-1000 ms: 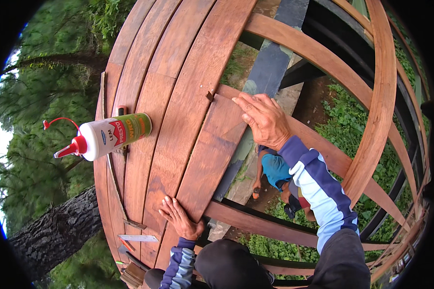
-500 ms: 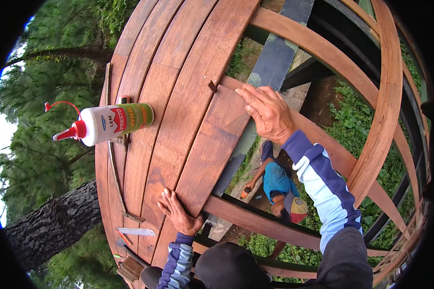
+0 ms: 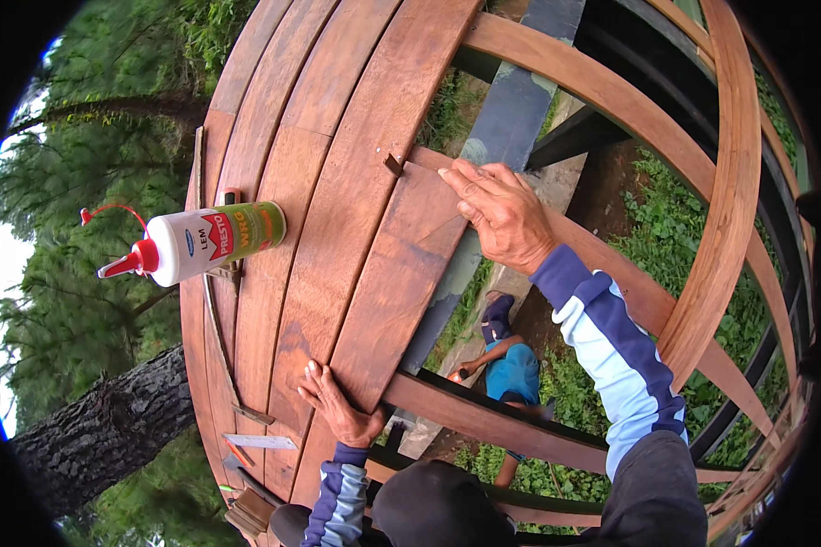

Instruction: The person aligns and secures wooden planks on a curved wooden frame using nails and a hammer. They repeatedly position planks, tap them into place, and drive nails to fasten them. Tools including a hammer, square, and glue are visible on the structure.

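Note:
A short reddish-brown wooden plank (image 3: 397,264) lies along the open side of the deck boards. My left hand (image 3: 344,410) rests flat across its near end and the neighbouring board, fingers spread. At the far end, my right hand (image 3: 504,219) lies against the plank's right edge, fingers stretched over its top. A small dark spacer (image 3: 393,164) stands in the gap beside the plank's far end. Left of my hands, a white and green glue bottle (image 3: 219,242) with a red nozzle lies or stands on the boards; its exact stance is unclear.
Curved wooden joists (image 3: 602,91) and a dark metal beam (image 3: 511,109) cross the open frame at right. Below, a person in blue (image 3: 513,372) is on the ground. A square (image 3: 263,442) and a thin strip (image 3: 214,319) lie at left, near a tree trunk (image 3: 109,428).
Both hands stay at the plank, the right shifting very slightly left in view. Below the frame, the person has moved; the cap seen before is now hidden.

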`<state>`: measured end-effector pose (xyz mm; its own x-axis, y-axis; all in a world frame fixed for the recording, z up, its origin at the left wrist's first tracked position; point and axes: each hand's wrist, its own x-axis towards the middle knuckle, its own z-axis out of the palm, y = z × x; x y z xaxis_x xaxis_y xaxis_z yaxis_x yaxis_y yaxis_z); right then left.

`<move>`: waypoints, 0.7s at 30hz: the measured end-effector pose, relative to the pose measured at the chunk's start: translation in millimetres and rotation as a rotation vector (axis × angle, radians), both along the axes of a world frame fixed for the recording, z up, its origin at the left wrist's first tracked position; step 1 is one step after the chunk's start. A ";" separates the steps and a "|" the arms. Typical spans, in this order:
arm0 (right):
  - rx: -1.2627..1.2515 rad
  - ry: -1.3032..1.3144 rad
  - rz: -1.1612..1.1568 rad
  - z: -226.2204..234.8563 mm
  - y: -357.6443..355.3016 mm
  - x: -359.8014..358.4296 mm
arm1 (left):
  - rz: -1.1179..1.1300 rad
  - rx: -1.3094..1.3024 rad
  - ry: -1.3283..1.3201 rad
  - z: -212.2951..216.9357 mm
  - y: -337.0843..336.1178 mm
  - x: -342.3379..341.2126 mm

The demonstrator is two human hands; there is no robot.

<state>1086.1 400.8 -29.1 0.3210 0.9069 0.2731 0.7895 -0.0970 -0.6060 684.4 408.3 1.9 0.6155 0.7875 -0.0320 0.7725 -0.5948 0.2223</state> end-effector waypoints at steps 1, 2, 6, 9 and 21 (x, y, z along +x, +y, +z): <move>0.004 -0.007 -0.001 0.0 -0.1 -0.1 | 0.003 0.007 0.008 -0.2 -0.5 0.0; 0.012 -0.019 0.000 0.0 0.0 -0.2 | 0.004 0.008 0.009 -0.7 -0.2 0.5; -0.033 0.011 0.007 2.4 -0.8 -1.1 | 0.005 -0.003 0.067 1.0 0.4 3.3; -0.043 0.018 0.009 3.7 -2.1 -1.3 | 0.010 -0.010 0.144 2.8 1.6 6.1; -0.122 0.140 0.013 10.8 0.6 0.6 | -0.030 -0.066 0.170 2.7 3.6 0.0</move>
